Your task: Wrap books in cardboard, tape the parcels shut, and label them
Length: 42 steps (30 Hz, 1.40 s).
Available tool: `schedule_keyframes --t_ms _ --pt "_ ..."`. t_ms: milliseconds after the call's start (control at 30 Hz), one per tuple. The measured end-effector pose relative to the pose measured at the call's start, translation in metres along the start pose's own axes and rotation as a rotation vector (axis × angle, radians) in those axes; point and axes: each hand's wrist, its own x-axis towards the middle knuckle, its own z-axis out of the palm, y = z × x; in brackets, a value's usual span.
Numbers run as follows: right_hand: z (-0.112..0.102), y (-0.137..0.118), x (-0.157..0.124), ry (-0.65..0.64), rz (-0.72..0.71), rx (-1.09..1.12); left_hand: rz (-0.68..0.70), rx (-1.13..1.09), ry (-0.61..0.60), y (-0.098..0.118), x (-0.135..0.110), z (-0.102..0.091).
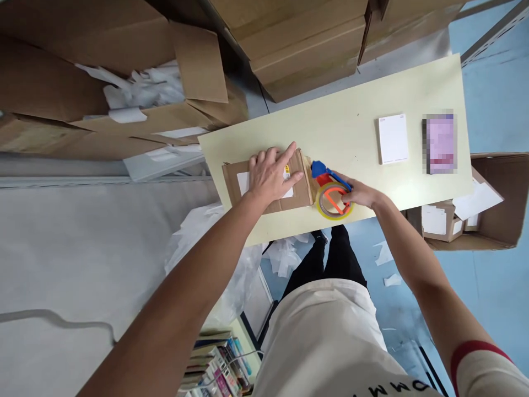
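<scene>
A brown cardboard box [279, 208] with a white label lies on the pale table. My left hand [268, 175] rests flat on its top with the fingers spread, partly covering the label. Beside the box's right end, my right hand [357, 193] grips a tape dispenser [324, 175] with a blue head, red-orange frame and a yellow-edged roll of tape. The dispenser's head is close to that end of the box, where a strip of tape seems to show. The fingers of my right hand are partly hidden by the dispenser.
A white pad [393, 139] and a blurred pink item [441, 143] lie on the table [359, 124]. An open carton [502, 220] of small boxes stands at right. Large cartons [306, 49] stand behind; one at left [165, 118] holds white wrapping. Plastic [243, 275] and books [219, 364] sit below.
</scene>
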Motion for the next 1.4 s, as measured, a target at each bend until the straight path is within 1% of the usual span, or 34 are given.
schedule_keyframes --t_ms 67,100,167,233,267,300,333,400,467,533,567,633,700,733,767,867,933,1033,1100,1167,1200,1233,1300,1333,1400 --pt "0.019 0.023 -0.027 -0.006 0.053 0.023 -0.004 0.002 0.002 0.002 -0.001 -0.001" --pt "0.032 0.035 -0.040 -0.017 0.095 0.034 -0.006 0.001 0.005 0.002 -0.001 -0.002" --pt "0.061 0.055 -0.058 0.021 0.155 0.057 -0.015 -0.008 0.020 0.002 -0.001 -0.002" --pt "0.086 0.066 -0.061 0.114 0.134 0.101 -0.059 -0.027 0.061 -0.001 -0.001 0.003" --pt "0.094 0.066 -0.057 0.154 0.112 0.134 -0.100 -0.041 0.093 -0.004 -0.002 0.007" --pt "0.098 0.062 -0.049 0.187 0.089 0.165 -0.154 -0.059 0.128 -0.008 -0.003 0.012" --pt "0.097 0.056 -0.039 0.209 0.069 0.193 -0.216 -0.078 0.156 -0.011 -0.005 0.018" --pt "0.082 0.032 -0.014 0.222 0.039 0.211 -0.331 -0.116 0.166 -0.017 -0.010 0.026" --pt "0.054 0.001 0.013 0.207 0.018 0.175 -0.415 -0.140 0.141 -0.019 -0.015 0.030" --pt "0.024 -0.032 0.035 0.161 0.047 0.089 -0.436 -0.145 0.157 -0.019 -0.017 0.026" --pt "0.012 -0.046 0.044 0.091 0.080 0.049 -0.401 -0.144 0.179 -0.019 -0.016 0.022" --pt "-0.005 -0.068 0.054 -0.015 0.127 -0.029 -0.234 -0.140 0.200 -0.017 -0.011 0.014" --pt "-0.009 -0.077 0.056 -0.077 0.134 -0.096 -0.049 -0.145 0.187 -0.016 -0.005 0.007" --pt "-0.007 -0.079 0.056 -0.085 0.127 -0.121 0.002 -0.152 0.182 -0.015 -0.002 0.005" --pt "-0.004 -0.078 0.055 -0.085 0.118 -0.140 0.017 -0.159 0.185 -0.015 0.000 0.005" --pt "0.003 -0.070 0.049 -0.036 0.102 -0.161 -0.029 -0.173 0.207 -0.015 0.002 0.008" --pt "0.005 -0.060 0.041 0.003 0.093 -0.177 -0.041 -0.172 0.211 -0.015 0.001 0.011" --pt "0.010 -0.031 0.010 0.009 0.108 -0.211 -0.043 -0.179 0.219 -0.015 -0.001 0.013" --pt "0.023 -0.002 -0.022 0.006 0.153 -0.217 -0.044 -0.192 0.230 -0.014 -0.001 0.014" --pt "0.044 0.029 -0.054 0.009 0.245 -0.227 -0.049 -0.205 0.248 -0.013 -0.001 0.015" --pt "0.056 0.042 -0.066 0.007 0.259 -0.218 -0.057 -0.211 0.258 -0.013 0.000 0.016" --pt "0.066 0.052 -0.075 0.037 0.251 -0.197 -0.075 -0.218 0.265 -0.013 0.001 0.016" --pt "0.081 0.064 -0.081 0.125 0.213 -0.148 -0.147 -0.234 0.266 -0.013 0.001 0.017" --pt "0.084 0.064 -0.079 0.170 0.189 -0.116 -0.207 -0.242 0.261 -0.014 0.000 0.017" --pt "0.078 0.056 -0.066 0.234 0.152 -0.053 -0.357 -0.264 0.228 -0.016 -0.006 0.018"
